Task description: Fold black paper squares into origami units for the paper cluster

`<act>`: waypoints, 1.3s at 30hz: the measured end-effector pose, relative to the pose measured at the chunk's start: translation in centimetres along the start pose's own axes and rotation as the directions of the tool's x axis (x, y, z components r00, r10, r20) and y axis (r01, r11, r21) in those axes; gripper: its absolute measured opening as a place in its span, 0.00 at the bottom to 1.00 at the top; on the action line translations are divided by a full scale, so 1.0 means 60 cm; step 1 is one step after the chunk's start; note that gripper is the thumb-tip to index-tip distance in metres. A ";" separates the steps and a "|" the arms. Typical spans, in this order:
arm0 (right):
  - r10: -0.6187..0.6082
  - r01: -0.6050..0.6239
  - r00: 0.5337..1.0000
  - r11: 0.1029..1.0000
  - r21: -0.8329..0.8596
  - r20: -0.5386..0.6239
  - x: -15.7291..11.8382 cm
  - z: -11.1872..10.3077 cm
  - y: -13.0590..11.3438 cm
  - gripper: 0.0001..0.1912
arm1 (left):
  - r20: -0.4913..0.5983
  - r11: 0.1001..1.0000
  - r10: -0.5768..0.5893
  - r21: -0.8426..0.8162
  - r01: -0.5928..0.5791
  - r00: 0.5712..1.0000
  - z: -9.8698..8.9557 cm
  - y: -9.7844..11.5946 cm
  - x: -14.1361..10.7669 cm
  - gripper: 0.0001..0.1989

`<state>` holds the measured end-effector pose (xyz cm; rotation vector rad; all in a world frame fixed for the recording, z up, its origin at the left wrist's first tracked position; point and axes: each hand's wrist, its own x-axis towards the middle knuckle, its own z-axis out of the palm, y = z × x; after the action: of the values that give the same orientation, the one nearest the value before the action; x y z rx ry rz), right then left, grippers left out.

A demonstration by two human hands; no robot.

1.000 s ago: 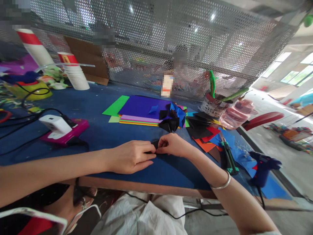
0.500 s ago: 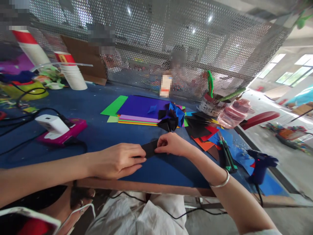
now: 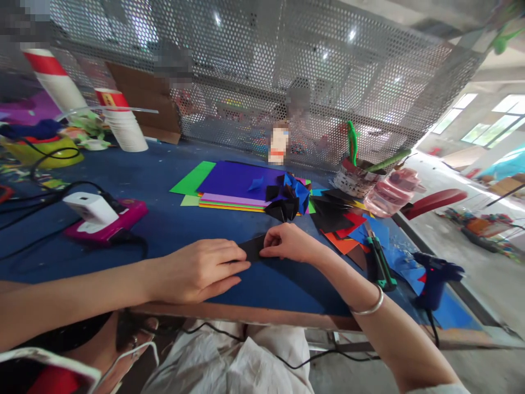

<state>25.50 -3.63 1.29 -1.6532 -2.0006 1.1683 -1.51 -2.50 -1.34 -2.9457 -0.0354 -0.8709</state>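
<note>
A small folded piece of black paper [image 3: 255,249] lies low over the blue tabletop in front of me. My right hand [image 3: 285,241] pinches its right end between thumb and fingertips. Across the left end rest the outstretched fingers of my left hand [image 3: 213,268], flat and pressing down, with the thumb lying apart below. Part of the paper is hidden under these fingers. Just beyond my hands, a cluster of folded black and blue paper pieces [image 3: 289,197] sits against a stack of coloured paper sheets [image 3: 238,178].
To the right lie loose black paper sheets [image 3: 331,213], a green utility knife [image 3: 381,260] and a dark blue glue gun [image 3: 435,279]. A pink bottle [image 3: 391,191] stands behind them. At left are a magenta power strip [image 3: 131,216] with cables and stacked paper cups [image 3: 125,128].
My left hand has slid slightly right along the black paper, covering more of it, and its thumb has spread lower. My right hand keeps its pinch in nearly the same spot.
</note>
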 end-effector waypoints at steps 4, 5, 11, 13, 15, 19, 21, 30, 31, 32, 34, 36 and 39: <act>-0.005 0.005 1.000 1.000 -0.015 0.003 -0.002 0.000 -0.003 0.11 | 0.099 1.000 -0.015 0.001 0.015 0.995 0.015 -0.006 0.035 0.18; -0.008 0.008 1.000 1.000 -0.020 0.002 -0.002 -0.001 -0.004 0.11 | 0.119 1.000 -0.016 -0.020 0.018 0.993 0.017 -0.008 0.040 0.19; -0.015 0.015 1.000 0.999 -0.028 -0.008 -0.001 0.000 -0.005 0.11 | 0.209 0.983 -0.066 -0.155 0.100 0.976 0.007 -0.012 0.047 0.17; -0.015 0.015 1.000 1.000 -0.021 -0.007 0.000 0.000 -0.005 0.12 | 0.224 0.975 -0.078 -0.188 0.122 0.971 0.002 -0.011 0.042 0.15; -0.015 0.015 1.000 1.000 -0.013 -0.007 0.000 0.000 -0.005 0.12 | 0.215 0.968 -0.086 -0.213 0.133 0.973 0.000 -0.012 0.032 0.15; -0.014 0.014 1.000 1.000 0.000 -0.016 0.001 0.000 -0.003 0.12 | 0.161 0.967 -0.090 -0.224 0.125 0.983 0.003 -0.013 0.005 0.17; -0.015 0.015 1.000 1.000 0.003 -0.021 0.001 0.000 -0.003 0.12 | 0.166 0.963 -0.102 -0.229 0.139 0.981 0.000 -0.011 -0.007 0.17; -0.057 0.057 0.998 0.998 -0.008 -0.006 0.002 0.000 0.001 0.12 | 0.219 0.918 -0.210 -0.292 0.269 0.953 -0.047 -0.012 -0.024 0.15; -0.071 0.071 0.997 0.997 -0.013 -0.011 0.003 0.000 0.001 0.11 | 0.222 0.905 -0.248 -0.294 0.307 0.943 -0.053 -0.016 -0.018 0.15; -0.088 0.087 0.996 0.996 -0.019 -0.023 0.004 0.001 0.001 0.11 | 0.218 0.889 -0.297 -0.294 0.352 0.930 -0.058 -0.022 -0.009 0.17; -0.124 0.122 0.990 0.992 -0.034 -0.069 0.004 0.003 0.001 0.09 | 0.188 0.847 -0.403 -0.295 0.443 0.896 -0.063 -0.037 0.013 0.17; -0.217 0.205 0.963 0.975 -0.088 -0.157 0.004 0.006 0.001 0.07 | 0.165 0.803 -0.492 -0.292 0.519 0.855 -0.060 -0.055 0.038 0.15; -0.443 0.392 0.875 0.885 -0.252 -0.196 0.002 0.012 0.003 0.14 | 0.184 0.686 -0.621 -0.342 0.642 0.762 -0.040 -0.078 0.071 0.15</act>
<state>25.12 -3.83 0.66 -1.2694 -2.2163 0.5848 0.53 1.98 3.27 -3.3628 -1.0791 -0.9399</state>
